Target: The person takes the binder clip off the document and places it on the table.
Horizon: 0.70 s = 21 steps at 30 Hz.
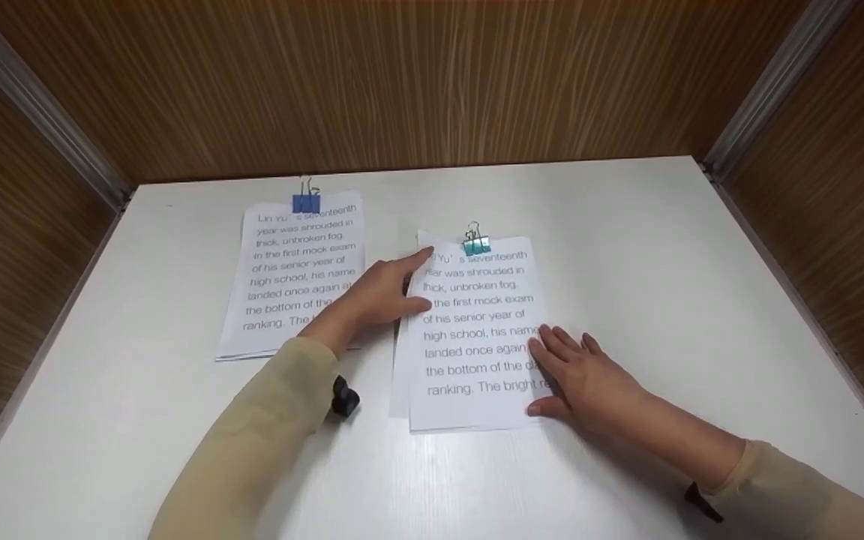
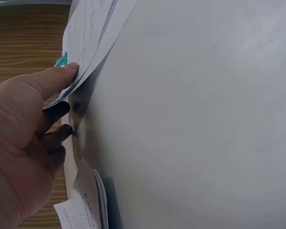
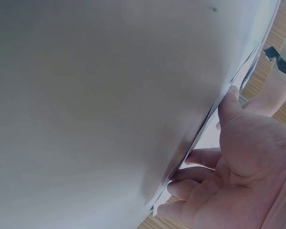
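Observation:
A clipped stack of printed sheets (image 1: 477, 352) lies in the middle of the table, with a teal binder clip (image 1: 476, 244) at its top edge. At the stack's upper left, my left hand (image 1: 381, 291) touches the margin with its index finger and thumb stretched out. In the left wrist view, the thumb lies against the sheets (image 2: 88, 43) near their edge; the other fingers sit lower, partly shadowed. My right hand (image 1: 593, 379) rests along the stack's lower right edge, fingers and thumb spread at the margin. An underlying sheet (image 1: 400, 375) sticks out on the left.
Left of my left hand lies a second printed stack (image 1: 289, 277) with a blue binder clip (image 1: 306, 203). The white table (image 1: 702, 300) meets brown wood-grain panels (image 1: 417, 82) at the back and both sides. My left forearm crosses the second stack's lower right corner.

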Available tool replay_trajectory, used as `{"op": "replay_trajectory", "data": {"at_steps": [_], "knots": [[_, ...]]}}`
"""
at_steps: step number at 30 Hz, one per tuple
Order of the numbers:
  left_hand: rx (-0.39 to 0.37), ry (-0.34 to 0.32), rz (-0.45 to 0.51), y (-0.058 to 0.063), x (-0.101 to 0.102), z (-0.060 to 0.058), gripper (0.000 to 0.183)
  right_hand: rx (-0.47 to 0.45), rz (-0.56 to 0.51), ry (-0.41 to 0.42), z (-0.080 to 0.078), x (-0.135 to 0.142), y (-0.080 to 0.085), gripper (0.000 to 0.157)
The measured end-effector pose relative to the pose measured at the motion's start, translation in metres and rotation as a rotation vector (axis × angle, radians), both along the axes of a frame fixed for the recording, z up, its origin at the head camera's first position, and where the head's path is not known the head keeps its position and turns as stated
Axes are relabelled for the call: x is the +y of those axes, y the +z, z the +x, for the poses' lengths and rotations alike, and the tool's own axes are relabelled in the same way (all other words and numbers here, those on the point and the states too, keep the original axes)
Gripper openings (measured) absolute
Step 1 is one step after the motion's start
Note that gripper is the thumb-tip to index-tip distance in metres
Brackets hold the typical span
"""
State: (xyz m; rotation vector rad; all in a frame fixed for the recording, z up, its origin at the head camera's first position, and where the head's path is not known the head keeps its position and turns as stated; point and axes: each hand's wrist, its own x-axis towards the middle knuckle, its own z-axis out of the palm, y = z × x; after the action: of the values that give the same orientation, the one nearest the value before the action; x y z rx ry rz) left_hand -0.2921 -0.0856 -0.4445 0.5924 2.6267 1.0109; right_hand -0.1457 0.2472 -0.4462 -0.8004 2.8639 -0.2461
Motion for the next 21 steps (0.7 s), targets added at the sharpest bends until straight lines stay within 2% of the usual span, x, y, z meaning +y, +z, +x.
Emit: {"op": "replay_trajectory", "data": {"at_steps": [5,10,15,21], "knots": [[-0.093,0.038,0.218,0.002,0.003,-0.005,0.078,-0.011,0.006,-0.008,0.0,-0.001,0.0,0.093],[-0.187,0.071,0.421,-0.003,0.004,-0.013,0.075,-0.02,0.015,-0.018,0.001,-0.002,0.0,0.093],[-0.282,0.136,0.51,-0.009,0.002,-0.015,0.07,-0.012,0.007,-0.009,0.002,-0.002,0.0,0.093],[-0.321,0.168,0.569,-0.011,0.004,-0.016,0.065,0.016,-0.009,0.015,0.003,0.001,0.002,0.09]]}}
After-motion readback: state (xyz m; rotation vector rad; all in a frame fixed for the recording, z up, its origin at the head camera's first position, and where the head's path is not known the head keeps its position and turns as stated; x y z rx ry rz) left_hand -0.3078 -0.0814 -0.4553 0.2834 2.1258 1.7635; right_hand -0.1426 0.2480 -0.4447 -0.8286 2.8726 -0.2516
